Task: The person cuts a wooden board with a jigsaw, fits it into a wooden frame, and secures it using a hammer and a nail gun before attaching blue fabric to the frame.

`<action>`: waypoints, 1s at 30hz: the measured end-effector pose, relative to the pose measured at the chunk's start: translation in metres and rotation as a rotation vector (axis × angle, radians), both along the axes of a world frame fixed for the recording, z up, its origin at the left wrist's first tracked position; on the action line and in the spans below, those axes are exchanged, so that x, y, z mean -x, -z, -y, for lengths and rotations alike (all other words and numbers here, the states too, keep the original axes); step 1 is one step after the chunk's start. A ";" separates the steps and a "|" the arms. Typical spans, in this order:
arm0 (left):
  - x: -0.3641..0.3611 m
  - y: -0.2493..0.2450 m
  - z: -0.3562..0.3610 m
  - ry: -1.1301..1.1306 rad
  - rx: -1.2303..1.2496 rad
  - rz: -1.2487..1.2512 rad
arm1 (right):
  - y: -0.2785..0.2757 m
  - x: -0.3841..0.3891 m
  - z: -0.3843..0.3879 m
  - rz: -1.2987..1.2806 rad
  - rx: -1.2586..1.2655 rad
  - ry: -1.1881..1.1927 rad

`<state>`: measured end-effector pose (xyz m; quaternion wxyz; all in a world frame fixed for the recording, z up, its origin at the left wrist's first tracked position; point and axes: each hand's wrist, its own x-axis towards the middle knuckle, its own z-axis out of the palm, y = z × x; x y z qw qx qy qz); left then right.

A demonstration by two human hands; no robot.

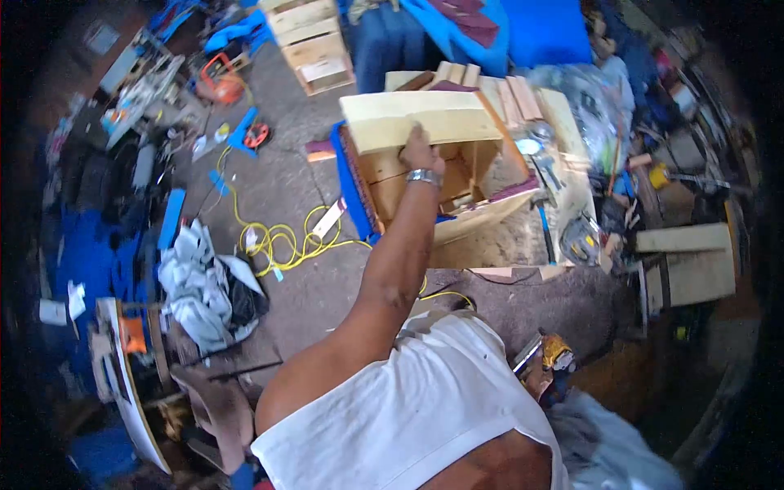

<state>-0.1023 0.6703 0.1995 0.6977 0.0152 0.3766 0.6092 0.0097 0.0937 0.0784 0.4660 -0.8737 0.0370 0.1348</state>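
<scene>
My left hand point(421, 153), with a metal watch on the wrist, reaches forward and grips the lower edge of a pale plywood panel point(416, 114). That panel lies across the far side of a hollow wooden box frame point(392, 192), whose inside shows bare wood. Blue and purple fabric hangs on the frame's sides. Down at my right side, my right hand point(535, 382) is closed around a yellow and black power tool point(557, 353), partly hidden by my body and blurred.
The box stands on a work table point(572, 216) with wood strips point(523, 100), a hammer point(545, 233) and clear plastic point(584, 102). A yellow cord point(282, 253) coils on the floor at left, near crumpled grey cloth point(204, 282). A drawer-like wooden unit point(310, 45) stands beyond.
</scene>
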 end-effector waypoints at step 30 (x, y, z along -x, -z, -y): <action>0.018 0.052 0.015 0.168 0.059 -0.027 | -0.203 -0.095 -0.188 0.089 -0.127 -0.778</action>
